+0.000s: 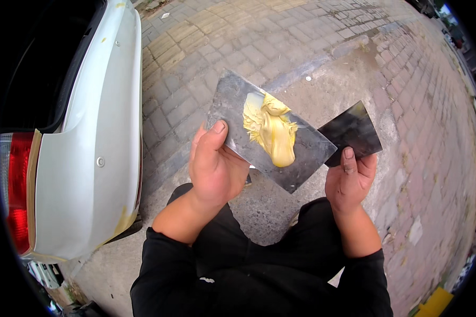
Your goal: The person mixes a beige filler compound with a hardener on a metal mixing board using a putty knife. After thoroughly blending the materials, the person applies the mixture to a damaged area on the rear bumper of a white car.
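Note:
My left hand (215, 166) grips the left corner of a flat grey mixing board (307, 153), thumb on top and fingers underneath. A thick mound of yellow body filler (277, 134) lies on the middle of the board, with a paler smear at its upper left. My right hand (351, 179) is closed on a dark, flat rectangular spreader (354, 129), its thumb pressed on the near face. The spreader's left corner meets or overlaps the board's right corner; whether they touch I cannot tell. The board is held tilted above my knees.
On the left stands a white car's rear bumper (92, 121) with yellowish patches, beside a red tail light (21, 190) edged with tan masking tape (34, 185). Grey and reddish paving (407, 137) surrounds a concrete strip. Something yellow (433, 304) shows at the lower right.

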A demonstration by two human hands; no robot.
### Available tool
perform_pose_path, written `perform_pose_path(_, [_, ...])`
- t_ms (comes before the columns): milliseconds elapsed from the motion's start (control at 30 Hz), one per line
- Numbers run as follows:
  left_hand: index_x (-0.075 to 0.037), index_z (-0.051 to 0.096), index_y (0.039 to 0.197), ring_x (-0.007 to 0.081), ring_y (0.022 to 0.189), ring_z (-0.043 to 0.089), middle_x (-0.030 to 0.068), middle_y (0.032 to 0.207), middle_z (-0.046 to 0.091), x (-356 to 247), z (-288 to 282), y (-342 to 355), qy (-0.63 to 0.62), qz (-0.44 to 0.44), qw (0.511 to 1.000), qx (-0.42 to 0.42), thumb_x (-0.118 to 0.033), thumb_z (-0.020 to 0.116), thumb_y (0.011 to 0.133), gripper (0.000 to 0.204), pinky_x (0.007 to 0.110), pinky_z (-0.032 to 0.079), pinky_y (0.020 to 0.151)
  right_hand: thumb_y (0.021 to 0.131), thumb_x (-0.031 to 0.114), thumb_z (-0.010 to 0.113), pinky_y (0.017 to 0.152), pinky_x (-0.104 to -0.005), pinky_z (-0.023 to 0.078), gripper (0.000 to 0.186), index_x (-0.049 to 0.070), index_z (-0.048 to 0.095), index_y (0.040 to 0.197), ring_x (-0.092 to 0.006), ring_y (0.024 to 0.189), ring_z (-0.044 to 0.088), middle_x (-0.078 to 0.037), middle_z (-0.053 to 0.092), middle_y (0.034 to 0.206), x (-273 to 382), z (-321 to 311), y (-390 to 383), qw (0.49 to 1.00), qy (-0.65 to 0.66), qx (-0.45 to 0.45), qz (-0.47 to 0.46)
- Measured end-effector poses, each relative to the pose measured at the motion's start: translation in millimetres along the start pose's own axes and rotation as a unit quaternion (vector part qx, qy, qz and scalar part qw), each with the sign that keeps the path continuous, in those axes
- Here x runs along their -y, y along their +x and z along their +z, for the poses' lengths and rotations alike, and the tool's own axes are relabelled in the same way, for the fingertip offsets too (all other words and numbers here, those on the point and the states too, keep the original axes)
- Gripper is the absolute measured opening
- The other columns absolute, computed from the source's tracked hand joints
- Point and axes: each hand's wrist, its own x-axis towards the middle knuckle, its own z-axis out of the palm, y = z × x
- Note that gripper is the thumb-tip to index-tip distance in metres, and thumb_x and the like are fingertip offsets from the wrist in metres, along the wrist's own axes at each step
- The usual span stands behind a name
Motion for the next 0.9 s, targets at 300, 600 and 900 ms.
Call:
perform_pose_path(300, [0.013,0.049,0.124,0.0297,0.1,0.062,0.0211,0.113,0.062,21,-3,-24,0.414,0.186,0.891,0.007,-0.009,0.05,0.096,0.035,0.035,0.047,0.089,0.099,0.009,0.049,0.099,-0.0336,0.043,0.028,0.0,0.054,0.125,-0.0176,0.113,0.058,-0.01,0.062,0.123,9,8,7,0.954,0.049,-0.058,0.292])
perform_pose_path(600, [0.015,0.056,0.111,0.0338,0.075,0.063,0.0248,0.092,0.063,56,-1,-18,0.632,0.257,0.722,0.114,-0.001,0.052,0.091,0.026,0.037,0.051,0.068,0.099,0.007,0.051,0.099,-0.0316,0.043,0.024,-0.001,0.056,0.121,-0.0155,0.11,0.059,-0.01,0.063,0.12,9,20,3,0.95,0.046,-0.067,0.3])
perform_pose_path(900, [0.007,0.058,0.112,0.0218,0.085,0.066,0.0146,0.101,0.068,37,-6,-8,0.438,-0.141,0.887,0.045,-0.011,0.048,0.097,0.025,0.034,0.051,0.073,0.101,0.012,0.049,0.104,-0.0338,0.038,0.027,0.002,0.05,0.127,-0.0158,0.119,0.052,-0.008,0.057,0.128,16,-2,19,0.992,0.034,-0.108,0.06])
